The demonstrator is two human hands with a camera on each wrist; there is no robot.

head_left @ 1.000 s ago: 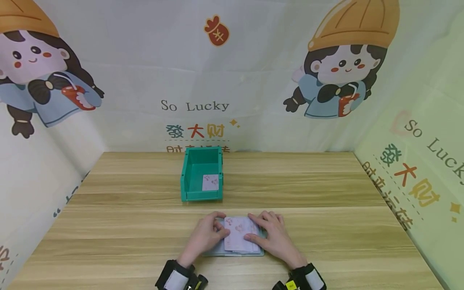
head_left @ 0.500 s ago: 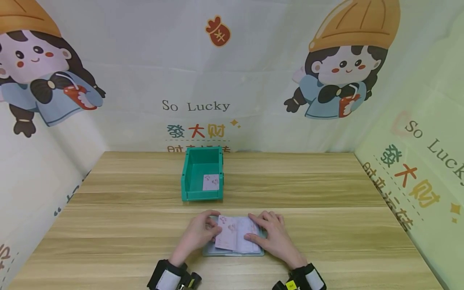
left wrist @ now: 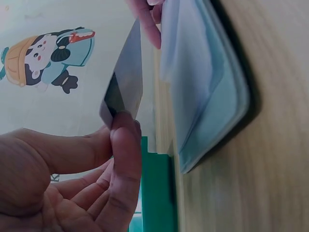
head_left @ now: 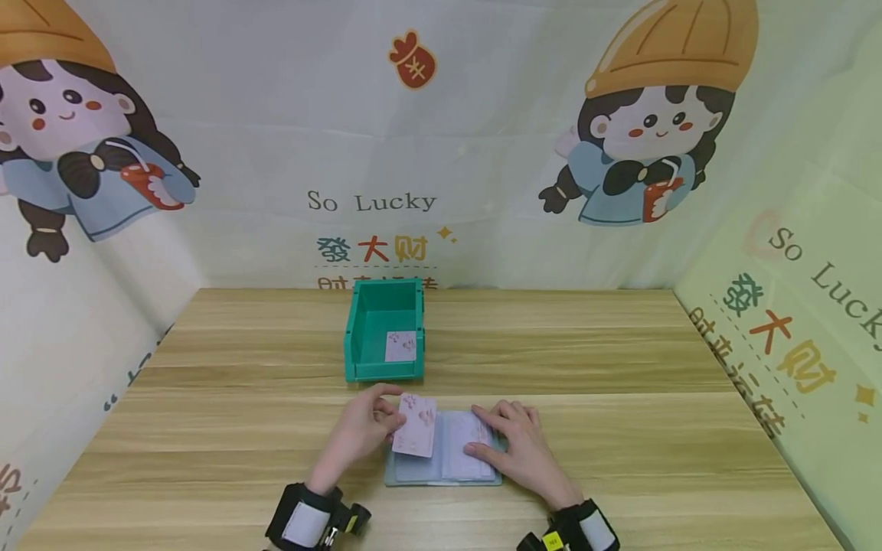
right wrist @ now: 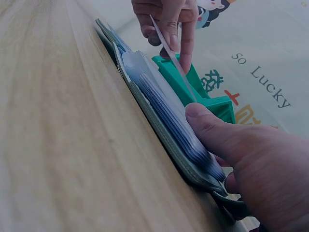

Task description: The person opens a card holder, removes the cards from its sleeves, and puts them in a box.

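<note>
My left hand [head_left: 360, 428] pinches a pink-and-white card [head_left: 417, 432] with a reddish pattern between thumb and fingers. The card is raised over the left page of a light blue card holder [head_left: 413, 472], which lies open flat on the table. In the left wrist view the card [left wrist: 128, 72] stands on edge, clear of the sleeves. My right hand [head_left: 520, 451] grips the holder's right side, its thumb [right wrist: 198, 112] on the stack of clear sleeves [right wrist: 178, 130] and its other fingers around the far edge, partly hidden.
Beyond the holder stands a green plastic bin [head_left: 383, 374] with a similar card [head_left: 401, 347] lying inside near its front. The wooden table [head_left: 586, 352] meets a printed cloth backdrop [head_left: 482, 153] at its back and sides.
My left hand has drawn the card leftward, out from the sleeves, then lifted it up and away, uncovering the left page. The right hand has stayed in place on the holder.
</note>
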